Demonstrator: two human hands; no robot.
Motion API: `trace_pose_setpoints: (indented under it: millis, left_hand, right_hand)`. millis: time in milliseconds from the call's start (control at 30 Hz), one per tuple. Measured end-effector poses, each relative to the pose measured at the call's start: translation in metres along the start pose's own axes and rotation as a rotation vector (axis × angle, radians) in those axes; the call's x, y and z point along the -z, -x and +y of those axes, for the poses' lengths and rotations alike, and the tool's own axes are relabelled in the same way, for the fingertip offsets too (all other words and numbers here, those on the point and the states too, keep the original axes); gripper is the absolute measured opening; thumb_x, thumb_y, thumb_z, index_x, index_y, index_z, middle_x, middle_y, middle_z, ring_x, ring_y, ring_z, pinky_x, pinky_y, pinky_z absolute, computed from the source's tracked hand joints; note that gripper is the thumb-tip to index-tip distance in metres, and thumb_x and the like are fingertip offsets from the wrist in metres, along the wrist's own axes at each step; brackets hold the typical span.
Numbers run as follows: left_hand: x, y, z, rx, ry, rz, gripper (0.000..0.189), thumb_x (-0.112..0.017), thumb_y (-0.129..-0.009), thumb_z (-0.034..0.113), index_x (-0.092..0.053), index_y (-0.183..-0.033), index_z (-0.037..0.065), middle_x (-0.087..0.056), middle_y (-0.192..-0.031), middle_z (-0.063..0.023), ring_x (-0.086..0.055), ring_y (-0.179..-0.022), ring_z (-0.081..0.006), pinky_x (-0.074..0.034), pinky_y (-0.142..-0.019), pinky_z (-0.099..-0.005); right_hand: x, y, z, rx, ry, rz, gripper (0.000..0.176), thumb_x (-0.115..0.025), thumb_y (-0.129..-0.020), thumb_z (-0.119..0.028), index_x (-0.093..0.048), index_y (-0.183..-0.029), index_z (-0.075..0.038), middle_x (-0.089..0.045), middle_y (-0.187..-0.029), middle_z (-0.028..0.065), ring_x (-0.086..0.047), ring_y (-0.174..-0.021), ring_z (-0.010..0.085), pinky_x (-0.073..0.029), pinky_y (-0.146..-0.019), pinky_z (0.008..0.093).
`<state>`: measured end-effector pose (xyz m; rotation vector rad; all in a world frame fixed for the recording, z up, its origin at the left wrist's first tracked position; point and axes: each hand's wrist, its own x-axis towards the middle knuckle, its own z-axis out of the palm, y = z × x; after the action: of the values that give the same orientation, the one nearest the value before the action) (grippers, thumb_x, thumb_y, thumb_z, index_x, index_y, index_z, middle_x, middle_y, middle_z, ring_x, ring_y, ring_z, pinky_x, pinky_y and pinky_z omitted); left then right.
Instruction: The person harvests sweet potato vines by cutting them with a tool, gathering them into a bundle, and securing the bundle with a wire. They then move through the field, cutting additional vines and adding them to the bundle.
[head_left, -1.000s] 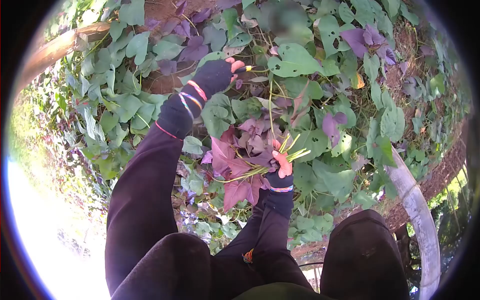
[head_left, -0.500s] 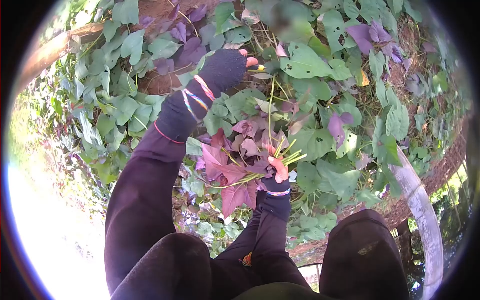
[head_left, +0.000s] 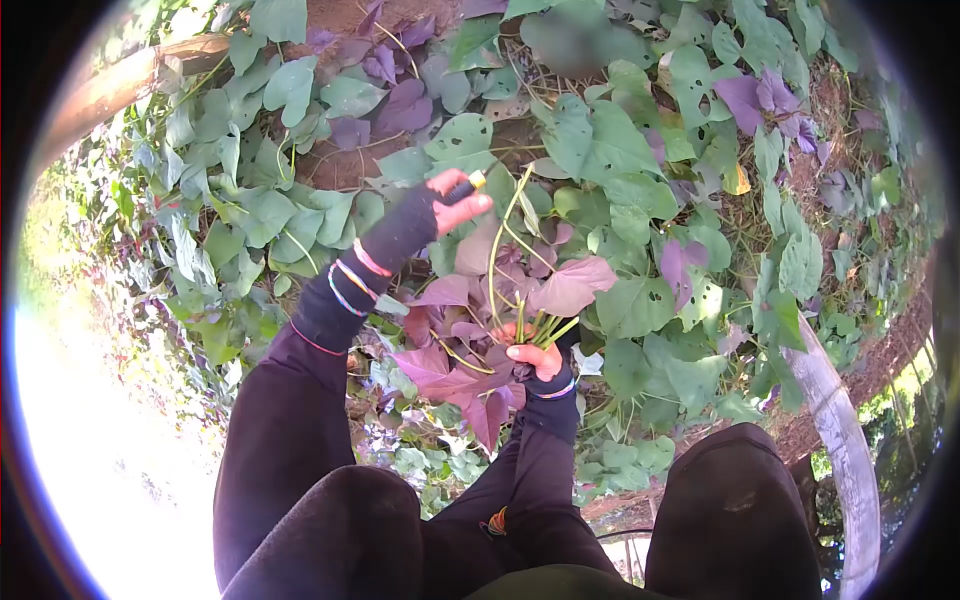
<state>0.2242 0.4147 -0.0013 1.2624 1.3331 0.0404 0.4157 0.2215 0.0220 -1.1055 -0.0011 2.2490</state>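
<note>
My left hand (head_left: 455, 197), in a dark fingerless cover, is closed round a small black tool (head_left: 461, 190) with a yellow end. The rest of the tool is hidden in the fingers. Below and to its right, my right hand (head_left: 540, 358) grips a bunch of leafy vine cuttings (head_left: 470, 375). Their purplish heart-shaped leaves hang to the left of the fist, and pale green cut stems (head_left: 550, 330) stick out past the thumb. One long stem (head_left: 494, 250) rises from the bunch and bends over near my left hand. A broad purple leaf (head_left: 572, 286) lies just above my right hand.
Dense green vine leaves (head_left: 635, 305), many with holes, cover the ground around both hands, with brown soil (head_left: 335, 168) between them. A wooden pole (head_left: 110, 100) crosses the upper left. A weathered grey pole (head_left: 840, 430) stands at right, beside my knee (head_left: 735, 510).
My left hand has moved down and left with the tool, away from the upper leaves. The long stem now leans left, and a broad purple leaf shows above my right hand, which keeps its grip.
</note>
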Motion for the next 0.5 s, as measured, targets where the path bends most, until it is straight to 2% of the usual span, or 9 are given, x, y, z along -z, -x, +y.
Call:
trace_pose_setpoints:
  millis: [100, 200, 233, 300, 333, 367, 433, 467, 500]
  left_hand:
    - [-0.031, 0.028, -0.003, 0.068, 0.417, -0.020, 0.030, -0.060, -0.075, 0.023, -0.051, -0.097, 0.006, -0.054, -0.073, -0.0005, -0.049, -0.074, -0.0083, -0.038, -0.069, -0.0244]
    - [-0.012, 0.037, 0.005, 0.026, 0.379, 0.319, 0.031, -0.059, -0.076, 0.016, -0.049, -0.103, 0.005, -0.056, -0.072, -0.0029, -0.053, -0.067, -0.0095, -0.042, -0.060, -0.0246]
    - [0.003, 0.038, 0.007, 0.032, 0.334, 0.433, 0.030, -0.057, -0.077, 0.014, -0.048, -0.105, 0.005, -0.057, -0.073, -0.0035, -0.053, -0.067, -0.0097, -0.042, -0.059, -0.0246]
    - [0.039, 0.037, 0.014, -0.133, 0.028, 0.737, 0.027, -0.056, -0.076, 0.008, -0.051, -0.102, 0.005, -0.058, -0.079, -0.0104, -0.057, -0.068, -0.0175, -0.043, -0.060, -0.0278]
    - [0.051, 0.040, 0.017, -0.171, -0.044, 0.754, 0.027, -0.056, -0.074, 0.007, -0.052, -0.100, 0.006, -0.058, -0.079, -0.0116, -0.058, -0.069, -0.0208, -0.044, -0.061, -0.0291]
    - [0.059, 0.042, 0.019, -0.208, -0.116, 0.772, 0.027, -0.056, -0.072, 0.006, -0.053, -0.099, 0.006, -0.058, -0.080, -0.0128, -0.058, -0.070, -0.0240, -0.045, -0.061, -0.0304]
    - [0.054, 0.053, 0.024, -0.448, -0.308, 0.579, 0.029, -0.057, -0.069, 0.005, -0.054, -0.098, 0.007, -0.059, -0.079, -0.0126, -0.058, -0.072, -0.0271, -0.045, -0.061, -0.0319]
    - [0.041, 0.062, 0.022, -0.290, -0.215, 0.367, 0.029, -0.058, -0.068, 0.004, -0.055, -0.097, 0.007, -0.058, -0.080, -0.0122, -0.058, -0.070, -0.0270, -0.045, -0.060, -0.0322]
    - [0.021, 0.068, 0.012, -0.346, -0.171, 0.292, 0.029, -0.058, -0.068, 0.005, -0.054, -0.097, 0.008, -0.057, -0.082, -0.0123, -0.058, -0.070, -0.0271, -0.045, -0.059, -0.0332]
  right_hand:
    - [-0.007, -0.013, 0.007, -0.114, 0.106, -0.048, 0.035, -0.056, -0.068, -0.006, -0.052, -0.100, 0.004, -0.056, -0.098, 0.0119, -0.051, -0.095, 0.0201, -0.036, -0.085, 0.0302]
    - [-0.033, -0.024, -0.003, -0.076, 0.108, 0.050, 0.034, -0.057, -0.071, -0.007, -0.051, -0.102, 0.005, -0.057, -0.097, 0.0104, -0.053, -0.088, 0.0183, -0.037, -0.083, 0.0290]
    - [-0.035, -0.029, 0.000, 0.060, 0.186, 0.158, 0.033, -0.057, -0.075, -0.012, -0.050, -0.104, 0.004, -0.056, -0.086, 0.0061, -0.052, -0.077, 0.0155, -0.041, -0.073, 0.0291]
    - [-0.030, -0.039, 0.004, 0.125, -0.187, 0.187, 0.032, -0.056, -0.079, -0.016, -0.048, -0.105, 0.001, -0.051, -0.074, 0.0024, -0.048, -0.067, 0.0126, -0.041, -0.061, 0.0286]
    - [-0.028, -0.045, 0.005, 0.216, -0.180, 0.276, 0.031, -0.055, -0.081, -0.020, -0.048, -0.104, 0.000, -0.046, -0.070, 0.0016, -0.046, -0.064, 0.0119, -0.040, -0.054, 0.0283]
    - [-0.025, -0.046, 0.003, 0.241, -0.255, 0.329, 0.029, -0.054, -0.081, -0.017, -0.048, -0.105, -0.002, -0.047, -0.076, 0.0021, -0.047, -0.065, 0.0120, -0.042, -0.056, 0.0283]
    - [-0.024, -0.049, 0.002, 0.258, -0.309, 0.408, 0.029, -0.054, -0.080, -0.015, -0.048, -0.105, -0.003, -0.049, -0.081, 0.0028, -0.049, -0.069, 0.0129, -0.044, -0.061, 0.0289]
    - [-0.032, -0.048, -0.006, 0.226, -0.341, 0.415, 0.030, -0.052, -0.080, -0.013, -0.047, -0.108, -0.003, -0.053, -0.090, 0.0061, -0.052, -0.081, 0.0170, -0.045, -0.070, 0.0320]
    - [-0.041, -0.050, -0.011, 0.227, -0.340, 0.412, 0.030, -0.052, -0.080, -0.013, -0.047, -0.108, -0.003, -0.053, -0.090, 0.0061, -0.052, -0.081, 0.0170, -0.045, -0.070, 0.0320]
